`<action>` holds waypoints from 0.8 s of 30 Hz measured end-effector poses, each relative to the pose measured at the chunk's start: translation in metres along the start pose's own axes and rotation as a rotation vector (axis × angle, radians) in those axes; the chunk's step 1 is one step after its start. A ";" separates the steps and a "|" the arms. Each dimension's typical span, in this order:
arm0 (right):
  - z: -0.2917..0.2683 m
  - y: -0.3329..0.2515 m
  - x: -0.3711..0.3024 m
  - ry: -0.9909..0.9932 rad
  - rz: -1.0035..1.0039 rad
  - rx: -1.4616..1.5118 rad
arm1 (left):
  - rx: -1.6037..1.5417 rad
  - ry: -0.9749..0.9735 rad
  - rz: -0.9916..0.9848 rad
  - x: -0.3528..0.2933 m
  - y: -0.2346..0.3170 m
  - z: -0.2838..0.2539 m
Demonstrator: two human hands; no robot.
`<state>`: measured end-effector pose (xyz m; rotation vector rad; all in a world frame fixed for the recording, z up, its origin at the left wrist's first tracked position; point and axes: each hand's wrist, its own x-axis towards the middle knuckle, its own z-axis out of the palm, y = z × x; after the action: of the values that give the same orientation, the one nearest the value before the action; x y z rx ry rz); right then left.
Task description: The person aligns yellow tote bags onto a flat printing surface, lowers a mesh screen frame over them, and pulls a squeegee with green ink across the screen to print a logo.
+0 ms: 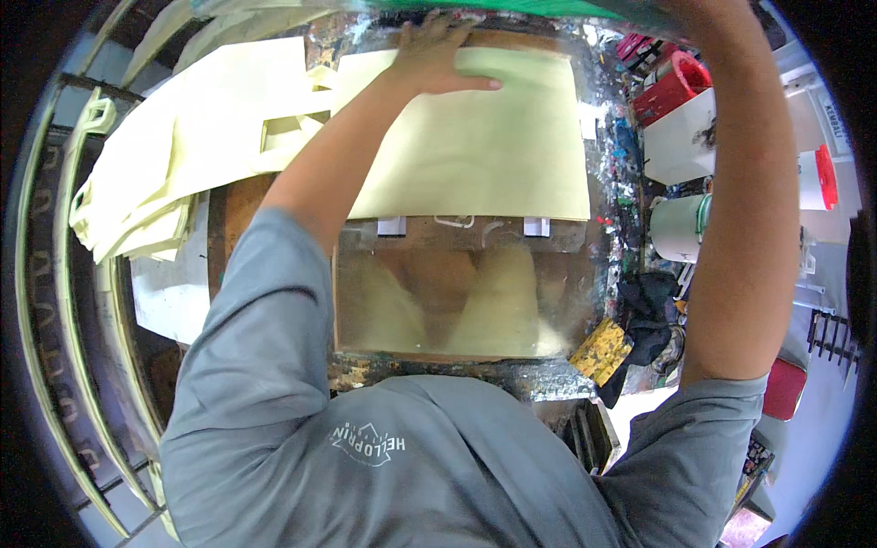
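A pale yellow sheet, paper or thin fabric, lies flat on the worktop's glossy plate. My left hand rests at the sheet's far edge with its fingers spread and the thumb stretched to the right. It grips nothing. My right forearm reaches up along the right side to the top edge of the picture, where the hand is cut off. Close to it, a green panel or strip crosses the far edge; what it belongs to cannot be made out. White tabs show at the sheet's near edge.
A loose pile of pale yellow pieces lies at the left beside metal rails. Along the paint-spattered right edge are a red container, a white tub, a dark cloth and a stained yellow sponge-like block.
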<state>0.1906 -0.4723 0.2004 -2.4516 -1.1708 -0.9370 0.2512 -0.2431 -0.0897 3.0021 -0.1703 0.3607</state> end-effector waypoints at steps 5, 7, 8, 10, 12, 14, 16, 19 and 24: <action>0.004 0.019 -0.003 -0.203 0.118 -0.019 | -0.873 0.150 -0.343 -0.128 0.018 -0.149; -0.016 -0.002 -0.008 -0.353 0.150 -0.013 | -1.356 0.385 -0.440 -0.171 0.039 -0.191; -0.012 -0.003 -0.028 -0.226 0.056 -0.053 | -1.644 0.396 -0.257 -0.186 0.025 -0.188; 0.009 -0.005 -0.074 -0.166 -0.029 -0.069 | -1.395 0.306 -0.470 -0.201 0.055 -0.198; 0.021 -0.003 -0.098 -0.320 0.027 -0.079 | -1.232 0.276 -0.568 -0.226 0.074 -0.192; 0.047 0.006 -0.118 -0.406 0.088 0.038 | -1.168 0.299 -0.519 -0.251 0.073 -0.145; 0.062 0.009 -0.141 -0.388 0.118 0.072 | -1.188 0.328 -0.512 -0.276 0.071 -0.100; 0.057 -0.004 -0.163 -0.475 0.121 0.110 | -0.721 0.255 -0.521 -0.306 0.058 -0.050; 0.062 -0.051 -0.213 -0.489 0.124 0.049 | -0.533 0.294 -0.487 -0.318 0.063 -0.040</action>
<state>0.0795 -0.5363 0.0122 -2.7589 -1.1398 -0.2715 -0.0731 -0.2691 -0.1215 2.3284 0.4154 0.5816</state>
